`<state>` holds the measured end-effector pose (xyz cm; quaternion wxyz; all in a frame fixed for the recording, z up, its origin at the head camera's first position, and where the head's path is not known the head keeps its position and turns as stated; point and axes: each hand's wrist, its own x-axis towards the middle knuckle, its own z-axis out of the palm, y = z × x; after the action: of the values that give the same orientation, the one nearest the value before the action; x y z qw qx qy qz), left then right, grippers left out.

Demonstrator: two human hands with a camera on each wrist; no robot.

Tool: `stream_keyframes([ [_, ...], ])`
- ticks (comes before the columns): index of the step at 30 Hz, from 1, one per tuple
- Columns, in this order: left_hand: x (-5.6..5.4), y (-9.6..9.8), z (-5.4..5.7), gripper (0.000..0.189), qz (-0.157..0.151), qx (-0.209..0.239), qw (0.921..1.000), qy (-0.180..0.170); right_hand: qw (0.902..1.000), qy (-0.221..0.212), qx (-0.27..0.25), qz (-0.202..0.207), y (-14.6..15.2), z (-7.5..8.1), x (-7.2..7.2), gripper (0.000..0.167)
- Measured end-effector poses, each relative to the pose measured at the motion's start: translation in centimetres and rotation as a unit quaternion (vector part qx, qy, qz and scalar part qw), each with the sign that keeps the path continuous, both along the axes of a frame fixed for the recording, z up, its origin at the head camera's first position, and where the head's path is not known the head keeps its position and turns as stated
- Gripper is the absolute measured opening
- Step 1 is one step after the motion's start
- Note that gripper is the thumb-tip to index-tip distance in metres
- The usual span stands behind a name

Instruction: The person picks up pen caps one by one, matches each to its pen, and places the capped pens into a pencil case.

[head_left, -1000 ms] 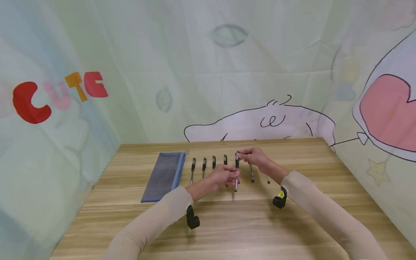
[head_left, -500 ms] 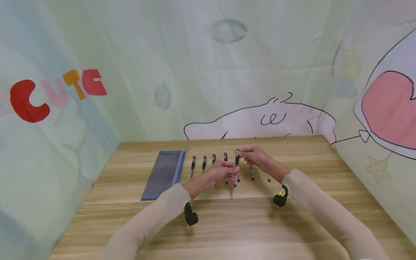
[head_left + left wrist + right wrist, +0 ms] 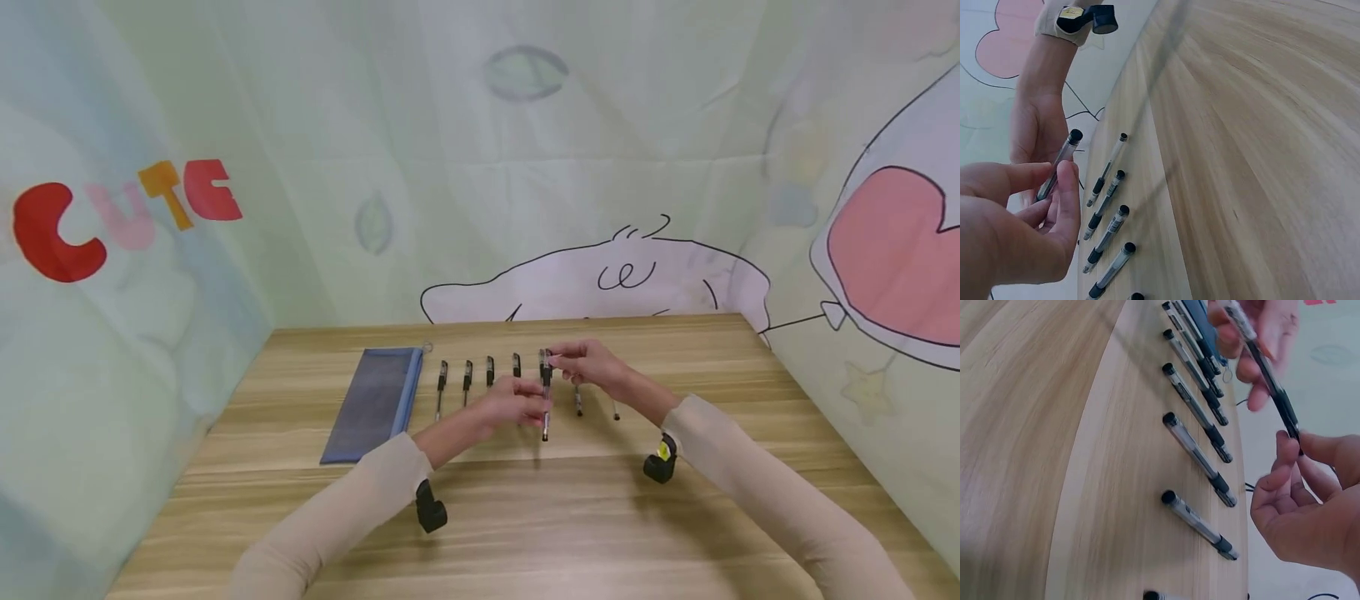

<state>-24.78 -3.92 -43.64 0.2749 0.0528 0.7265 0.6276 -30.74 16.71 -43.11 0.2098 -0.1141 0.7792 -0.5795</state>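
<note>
Both hands hold one clear-barrelled gel pen [image 3: 1266,369] with a dark grip, raised above the table. My left hand [image 3: 513,402] pinches its barrel between thumb and fingers, near the black-capped end that points toward the person. At the far end, my right hand [image 3: 1310,500] grips the pen's dark tip between thumb and fingertips. Beneath and beside the hands, similar pens [image 3: 1197,450] lie in a spaced row on the wooden table, far ends in line. In the head view the hands partly cover some of the pens.
A blue-edged mesh zip pouch [image 3: 371,404] with a small ring lies flat left of the row. Behind the table [image 3: 525,517] hangs a printed cloth backdrop [image 3: 450,192]. Each wrist wears a small black camera [image 3: 431,508].
The left hand and the near end of the pen have come slightly down toward the person in the last half second. Both hands keep hold of the pen; the laid-out pens stay put.
</note>
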Motion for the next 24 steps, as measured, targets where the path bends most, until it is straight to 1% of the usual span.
stream_keyframes([
  [4,0.5,-0.6,0.2,0.037,0.002,-0.013,0.9999,0.012,0.9993,0.018,0.029,0.018,1.0,0.1,0.4,0.042],
  [7,0.7,-0.8,0.5,0.038,0.012,-0.013,0.9997,0.014,0.9983,0.021,0.054,0.008,2.1,0.3,0.7,0.044],
  [12,0.6,-0.9,0.7,0.039,0.034,-0.01,0.9994,0.0,0.9978,0.021,0.063,0.007,4.1,0.3,1.0,0.046],
  [15,0.4,-0.7,0.7,0.042,0.039,-0.013,0.9991,-0.007,0.9977,0.022,0.063,0.009,5.4,0.2,1.3,0.045],
  [19,0.0,-0.2,0.3,0.049,0.043,-0.018,0.9988,-0.011,0.9971,0.025,0.072,0.005,7.1,-0.1,1.6,0.046],
  [24,-0.4,0.9,-0.2,0.046,0.041,-0.024,0.9989,-0.004,0.9956,0.028,0.09,-0.005,9.6,-0.4,2.2,0.048],
])
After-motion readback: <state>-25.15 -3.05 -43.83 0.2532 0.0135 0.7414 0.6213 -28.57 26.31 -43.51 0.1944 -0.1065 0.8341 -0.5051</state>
